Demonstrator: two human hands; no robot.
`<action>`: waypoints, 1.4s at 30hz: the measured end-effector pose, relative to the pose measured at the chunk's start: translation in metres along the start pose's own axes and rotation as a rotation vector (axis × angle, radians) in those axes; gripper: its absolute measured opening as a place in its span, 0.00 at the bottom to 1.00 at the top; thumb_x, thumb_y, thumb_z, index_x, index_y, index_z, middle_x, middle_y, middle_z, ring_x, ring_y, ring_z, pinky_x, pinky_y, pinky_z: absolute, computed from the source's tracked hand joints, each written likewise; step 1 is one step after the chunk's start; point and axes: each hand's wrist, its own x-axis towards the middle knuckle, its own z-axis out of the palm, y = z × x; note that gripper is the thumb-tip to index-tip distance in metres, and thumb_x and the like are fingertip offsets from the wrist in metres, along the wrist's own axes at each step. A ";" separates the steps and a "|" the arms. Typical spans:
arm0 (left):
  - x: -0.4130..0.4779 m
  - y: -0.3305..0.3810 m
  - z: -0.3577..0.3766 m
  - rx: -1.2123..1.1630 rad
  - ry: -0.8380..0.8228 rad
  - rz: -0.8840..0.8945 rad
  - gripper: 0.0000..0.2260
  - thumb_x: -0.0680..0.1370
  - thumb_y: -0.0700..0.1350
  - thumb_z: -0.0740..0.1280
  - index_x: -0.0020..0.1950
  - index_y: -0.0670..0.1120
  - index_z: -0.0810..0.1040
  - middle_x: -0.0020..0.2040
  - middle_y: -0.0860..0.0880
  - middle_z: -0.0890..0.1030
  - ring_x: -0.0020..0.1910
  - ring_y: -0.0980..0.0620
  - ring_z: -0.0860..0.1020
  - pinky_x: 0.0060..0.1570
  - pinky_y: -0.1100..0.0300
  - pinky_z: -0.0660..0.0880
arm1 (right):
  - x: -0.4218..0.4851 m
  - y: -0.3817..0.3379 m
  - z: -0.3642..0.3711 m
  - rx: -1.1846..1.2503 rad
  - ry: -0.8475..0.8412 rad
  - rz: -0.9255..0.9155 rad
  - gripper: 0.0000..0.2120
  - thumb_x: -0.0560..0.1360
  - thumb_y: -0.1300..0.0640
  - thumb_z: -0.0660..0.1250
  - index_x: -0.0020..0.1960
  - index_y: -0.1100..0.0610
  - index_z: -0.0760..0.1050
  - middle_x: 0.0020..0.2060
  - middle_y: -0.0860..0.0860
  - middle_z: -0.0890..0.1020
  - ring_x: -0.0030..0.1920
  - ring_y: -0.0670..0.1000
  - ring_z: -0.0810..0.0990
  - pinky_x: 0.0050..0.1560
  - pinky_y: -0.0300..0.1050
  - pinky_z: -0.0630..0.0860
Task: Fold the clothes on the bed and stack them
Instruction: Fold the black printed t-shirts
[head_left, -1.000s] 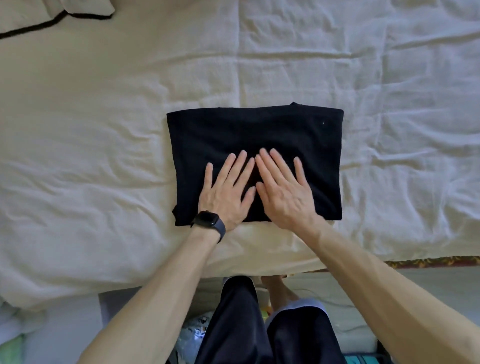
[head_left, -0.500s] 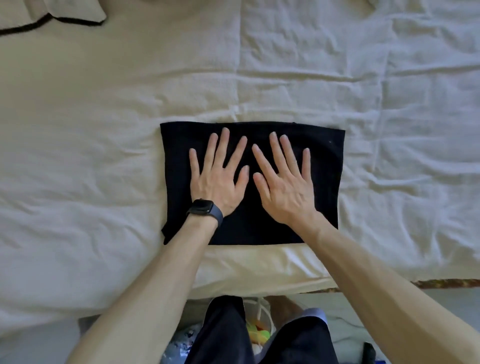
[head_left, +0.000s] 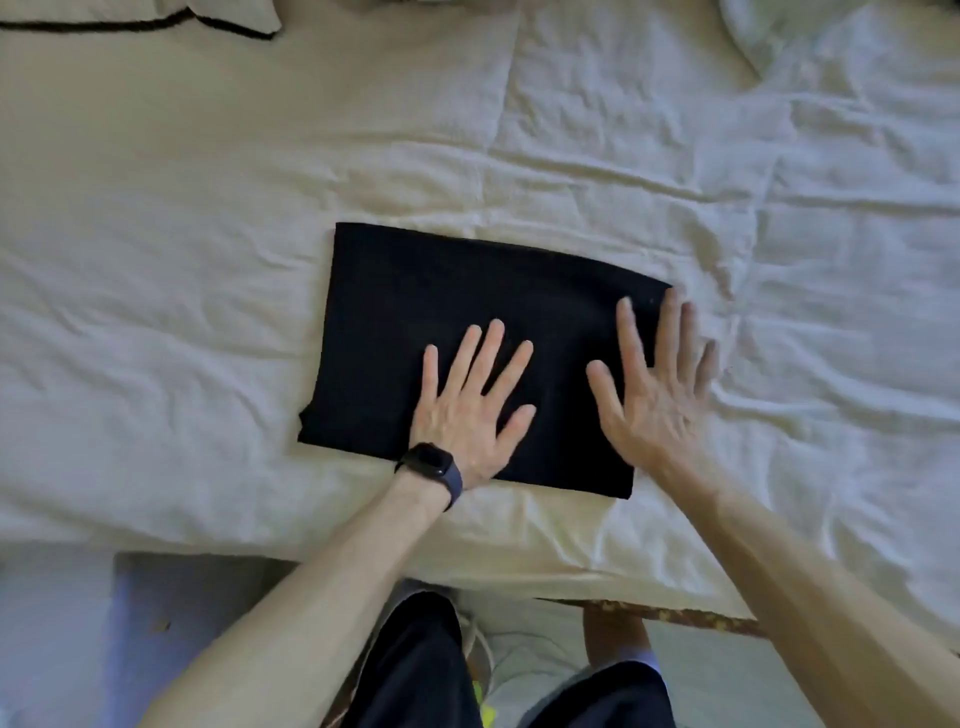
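A black garment (head_left: 415, 306), folded into a neat rectangle, lies on the cream bed sheet (head_left: 182, 208) near the bed's front edge. My left hand (head_left: 470, 410), with a dark watch on its wrist, presses flat on the garment's lower middle with fingers spread. Over the garment's right edge my right hand (head_left: 660, 389) lies flat and spread, its outer fingers reaching past the cloth onto the sheet. Neither hand holds anything.
A cream cloth with black piping (head_left: 156, 21) lies at the far left top of the bed. Rumpled white bedding (head_left: 831, 62) fills the right side. The bed's front edge (head_left: 311, 551) runs just below the garment, with my legs and floor clutter beneath.
My right hand has slid rightwards from the garment's middle to its right edge. My left hand has drawn back towards the near edge. The view has tilted a little.
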 end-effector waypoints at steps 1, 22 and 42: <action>-0.008 0.025 0.009 -0.023 -0.001 -0.022 0.32 0.81 0.64 0.50 0.83 0.54 0.48 0.83 0.47 0.45 0.82 0.45 0.45 0.76 0.36 0.44 | -0.011 0.003 0.005 -0.057 -0.030 -0.124 0.32 0.83 0.36 0.49 0.83 0.41 0.44 0.83 0.51 0.38 0.82 0.54 0.37 0.79 0.61 0.38; -0.030 0.158 0.013 0.419 -0.302 0.029 0.30 0.84 0.38 0.53 0.80 0.40 0.37 0.82 0.43 0.46 0.80 0.43 0.53 0.71 0.45 0.64 | -0.064 0.149 -0.013 -0.170 -0.362 -0.130 0.31 0.81 0.33 0.34 0.79 0.40 0.27 0.77 0.45 0.24 0.77 0.50 0.23 0.71 0.58 0.19; -0.051 0.163 -0.062 -0.629 0.321 -0.572 0.05 0.81 0.49 0.66 0.55 0.51 0.79 0.33 0.61 0.76 0.36 0.67 0.76 0.31 0.73 0.68 | 0.028 0.026 -0.076 1.062 -0.483 0.479 0.12 0.77 0.42 0.70 0.47 0.51 0.79 0.44 0.47 0.86 0.44 0.47 0.86 0.45 0.44 0.83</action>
